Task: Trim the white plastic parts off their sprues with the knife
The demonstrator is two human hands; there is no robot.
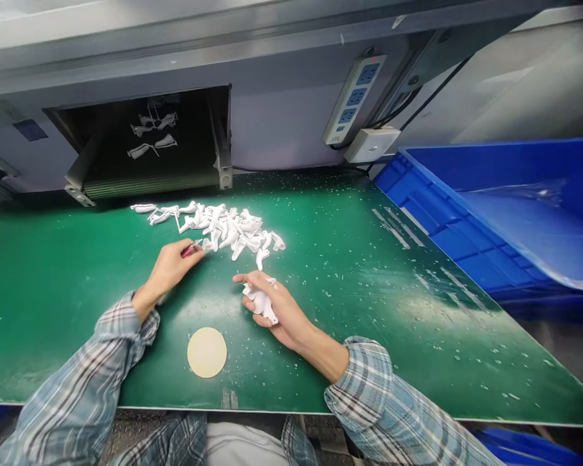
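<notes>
My left hand (173, 264) is closed around a small tool with a red handle (189, 249) and a pointed metal tip. Its fingertips are at the near left edge of a pile of white plastic parts (228, 228), and I cannot tell whether they touch one. Several white plastic parts (261, 303) lie gathered in my right hand (284, 309), its fingers curled around them and the index finger stretched out to the left. That hand is just in front of the pile. Much of the tool is hidden by my left fingers.
A round cream disc (206, 352) lies near the front edge of the green table (369, 278). Behind the pile, a conveyor belt (150, 181) carries more white parts out of an opening. Small white scraps dot the table's right side. A blue bin (447, 200) stands at right, below a power strip (354, 100).
</notes>
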